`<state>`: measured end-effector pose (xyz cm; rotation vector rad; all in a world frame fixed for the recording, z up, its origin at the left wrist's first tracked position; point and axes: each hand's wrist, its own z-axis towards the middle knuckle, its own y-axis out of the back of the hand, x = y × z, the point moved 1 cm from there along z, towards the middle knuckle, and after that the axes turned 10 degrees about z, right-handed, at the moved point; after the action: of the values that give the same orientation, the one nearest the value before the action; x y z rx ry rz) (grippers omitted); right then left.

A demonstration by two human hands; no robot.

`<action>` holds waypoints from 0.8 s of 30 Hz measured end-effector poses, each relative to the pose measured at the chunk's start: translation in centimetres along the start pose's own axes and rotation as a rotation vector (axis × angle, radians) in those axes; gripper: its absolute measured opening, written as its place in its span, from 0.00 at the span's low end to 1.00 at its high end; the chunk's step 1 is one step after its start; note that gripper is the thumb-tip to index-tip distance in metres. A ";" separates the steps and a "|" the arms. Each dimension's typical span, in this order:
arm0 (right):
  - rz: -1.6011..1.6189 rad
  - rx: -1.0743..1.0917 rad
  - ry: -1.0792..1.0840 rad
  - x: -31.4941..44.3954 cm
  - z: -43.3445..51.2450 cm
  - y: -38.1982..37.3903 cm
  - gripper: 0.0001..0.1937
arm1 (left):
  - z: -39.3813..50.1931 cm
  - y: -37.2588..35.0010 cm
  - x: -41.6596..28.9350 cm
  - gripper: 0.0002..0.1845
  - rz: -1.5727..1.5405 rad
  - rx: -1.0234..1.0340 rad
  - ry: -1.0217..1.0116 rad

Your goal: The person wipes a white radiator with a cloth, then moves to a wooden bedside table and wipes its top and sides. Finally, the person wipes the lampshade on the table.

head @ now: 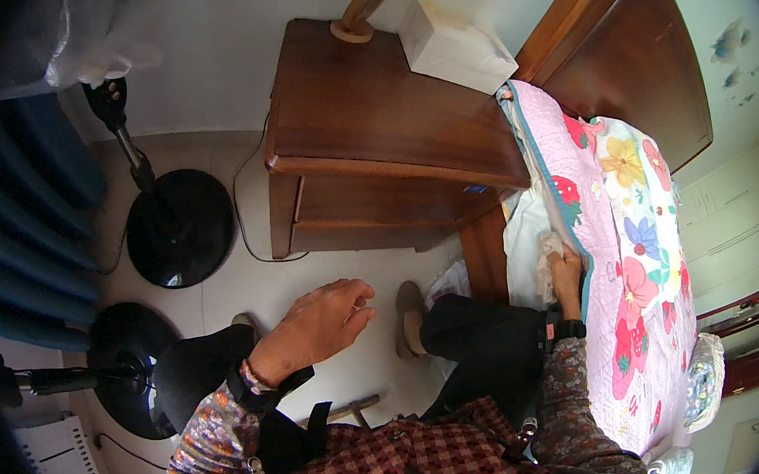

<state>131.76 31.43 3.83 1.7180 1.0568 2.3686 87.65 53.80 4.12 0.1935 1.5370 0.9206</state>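
My left hand [319,323] hangs over the floor, between my knees and a wooden nightstand. Nothing is in it; the fingers curve loosely, with the thumb apart. At the bed's side, my right hand [567,273] grips a crumpled beige cloth [547,262] against the white sheet [523,249]. The turned edge of a pink quilt [601,304] with strawberry and flower prints lies right beside this hand. Part of the cloth is hidden behind my fingers.
The dark wooden nightstand [366,106] carries a lamp [362,10] and a white box [457,48]. A wooden headboard [631,58] rises behind the bed. To the left are two round black stand bases [181,226], a cable [241,203] and a blue curtain [29,204].
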 end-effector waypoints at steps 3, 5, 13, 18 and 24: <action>-0.051 0.052 0.048 0.4 0.1 0.0 0.15 | -0.1 -0.2 0.3 0.14 0.032 0.006 0.003; -0.029 0.055 -0.032 1.2 -0.3 -0.4 0.16 | -0.3 -0.2 0.7 0.14 0.005 -0.010 0.028; 0.661 0.522 0.026 10.4 -5.7 -8.8 0.21 | 1.1 -0.1 1.3 0.18 -0.224 -0.178 0.076; 0.781 0.820 0.063 17.0 -10.2 -16.3 0.19 | 3.4 -0.5 -0.9 0.33 -0.460 -0.356 0.060; 1.173 1.064 -0.133 20.4 -10.5 -21.5 0.21 | 6.0 2.2 -2.4 0.38 -0.535 -0.438 0.156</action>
<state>107.27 50.83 7.60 3.6103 1.8071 2.0201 92.71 56.43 7.88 -0.5899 1.3853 0.8232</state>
